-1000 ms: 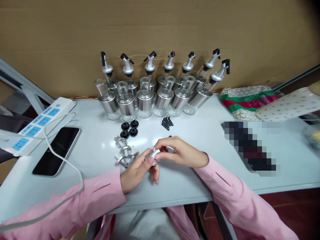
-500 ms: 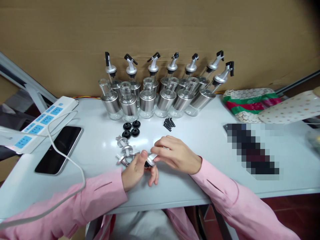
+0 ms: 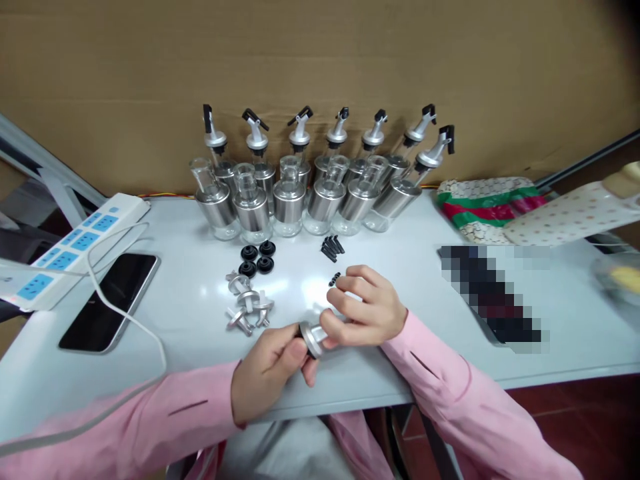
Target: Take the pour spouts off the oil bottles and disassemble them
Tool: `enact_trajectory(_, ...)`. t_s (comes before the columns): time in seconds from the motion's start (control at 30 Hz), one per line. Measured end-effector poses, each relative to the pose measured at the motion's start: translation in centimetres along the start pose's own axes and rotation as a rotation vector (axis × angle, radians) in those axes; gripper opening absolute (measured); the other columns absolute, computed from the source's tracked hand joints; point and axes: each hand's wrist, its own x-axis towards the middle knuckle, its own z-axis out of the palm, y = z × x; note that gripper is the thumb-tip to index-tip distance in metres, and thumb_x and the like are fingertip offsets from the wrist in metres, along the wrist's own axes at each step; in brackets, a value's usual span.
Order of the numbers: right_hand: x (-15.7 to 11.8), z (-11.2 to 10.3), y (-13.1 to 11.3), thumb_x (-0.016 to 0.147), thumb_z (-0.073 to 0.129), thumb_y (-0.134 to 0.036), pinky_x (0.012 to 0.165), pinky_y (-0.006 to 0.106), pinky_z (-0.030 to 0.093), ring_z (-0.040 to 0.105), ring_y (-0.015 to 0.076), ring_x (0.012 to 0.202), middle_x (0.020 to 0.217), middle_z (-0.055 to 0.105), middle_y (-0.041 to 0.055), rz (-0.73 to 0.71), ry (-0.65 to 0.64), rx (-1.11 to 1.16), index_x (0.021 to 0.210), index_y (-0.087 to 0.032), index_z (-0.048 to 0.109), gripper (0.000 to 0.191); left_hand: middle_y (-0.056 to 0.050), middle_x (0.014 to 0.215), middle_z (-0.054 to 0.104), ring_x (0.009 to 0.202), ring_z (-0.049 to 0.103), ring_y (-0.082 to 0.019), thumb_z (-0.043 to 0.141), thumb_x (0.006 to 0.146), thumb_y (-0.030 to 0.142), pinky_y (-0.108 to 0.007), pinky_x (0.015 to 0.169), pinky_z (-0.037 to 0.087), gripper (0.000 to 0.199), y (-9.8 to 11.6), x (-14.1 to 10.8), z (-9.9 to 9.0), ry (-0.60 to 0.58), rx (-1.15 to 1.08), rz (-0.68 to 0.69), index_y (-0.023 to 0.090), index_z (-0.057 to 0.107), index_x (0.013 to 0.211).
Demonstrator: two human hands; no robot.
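While smooth pale table spans view, glass bottles in brushed-metal sleeves line back: seven with pourer heads plugged into necks, five open-necked. Clear container at right edge holds something yellow, blurred. Left hand: fingers closed round base of silver pourer, held near table's front edge. Right hand: fingers curled over its spout, tips partly hidden. Nearby: flanged silver spouts piled, four round black stoppers, slim black levers, tiny black bits.
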Motion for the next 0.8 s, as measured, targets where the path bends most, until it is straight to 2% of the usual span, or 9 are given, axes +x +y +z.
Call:
enact_trajectory(0.13, 0.7, -0.4, -0.6, 0.095, 0.034, -0.03, 0.06, 0.029, 0.041, 0.042, 0.0139, 0.059, 0.058, 0.05, 0.001, -0.032, 0.023, -0.042, 0.066, -0.019, 0.058, 0.039, 0.001, 0.053, 0.045, 0.047, 0.041, -0.01, 0.028, 0.092, 0.056, -0.024, 0.048, 0.032, 0.052, 0.7, 0.2, -0.4, 0.041, 0.255, 0.134, 0.016, 0.047, 0.066)
enact_trajectory(0.33, 0.8, -0.5, -1.4, 0.097, 0.029, -0.03, 0.057, 0.03, 0.039, 0.033, 0.0136, 0.052, 0.049, 0.039, -0.0001, 0.073, 0.08, 0.016, 0.06, -0.018, 0.055, 0.046, 0.004, 0.049, 0.033, 0.044, 0.031, -0.01, 0.027, 0.096, 0.043, -0.024, 0.042, 0.027, 0.045, 2.5, 1.8, -1.3, 0.086, 0.777, 0.608, 0.02, 0.035, 0.058)
enact_trajectory(0.4, 0.9, -0.4, -1.6, 0.097, 0.028, -0.032, 0.055, 0.03, 0.036, 0.031, 0.0136, 0.051, 0.047, 0.037, -0.0003, 0.111, 0.077, 0.047, 0.058, -0.018, 0.053, 0.049, 0.003, 0.048, 0.036, 0.045, 0.032, -0.012, 0.023, 0.097, 0.039, -0.025, 0.044, 0.029, 0.045, 3.2, 2.3, -1.9, 0.055, 0.962, 0.741, 0.021, 0.035, 0.057)
enact_trajectory(0.53, 1.5, -0.4, -2.3, 0.098, 0.022, -0.035, 0.049, 0.029, 0.028, 0.029, 0.013, 0.047, 0.044, 0.036, -0.0009, 0.241, 0.044, 0.18, 0.053, -0.018, 0.047, 0.054, -0.002, 0.048, 0.047, 0.047, 0.041, -0.015, 0.025, 0.096, 0.028, -0.029, 0.047, 0.034, 0.044, 4.4, 2.4, -3.5, -0.104, 1.279, 0.998, 0.02, 0.041, 0.056)
enact_trajectory(0.6, 1.8, -0.2, -2.6, 0.098, 0.02, -0.036, 0.048, 0.029, 0.025, 0.03, 0.0122, 0.046, 0.044, 0.037, -0.0015, 0.313, 0.02, 0.263, 0.053, -0.018, 0.046, 0.055, -0.003, 0.051, 0.052, 0.05, 0.046, -0.016, 0.029, 0.095, 0.023, -0.029, 0.05, 0.037, 0.04, 4.7, 2.2, -4.3, -0.139, 1.346, 1.04, 0.019, 0.044, 0.057)
enact_trajectory(0.8, 2.4, 0.4, -3.2, 0.099, 0.019, -0.036, 0.048, 0.024, 0.029, 0.033, 0.0092, 0.042, 0.044, 0.041, -0.003, 0.465, -0.095, 0.458, 0.056, -0.017, 0.047, 0.055, -0.007, 0.059, 0.059, 0.057, 0.053, -0.017, 0.028, 0.096, 0.026, -0.029, 0.054, 0.043, 0.038, 4.7, 2.1, -5.7, -0.09, 1.405, 1.088, 0.018, 0.046, 0.063)
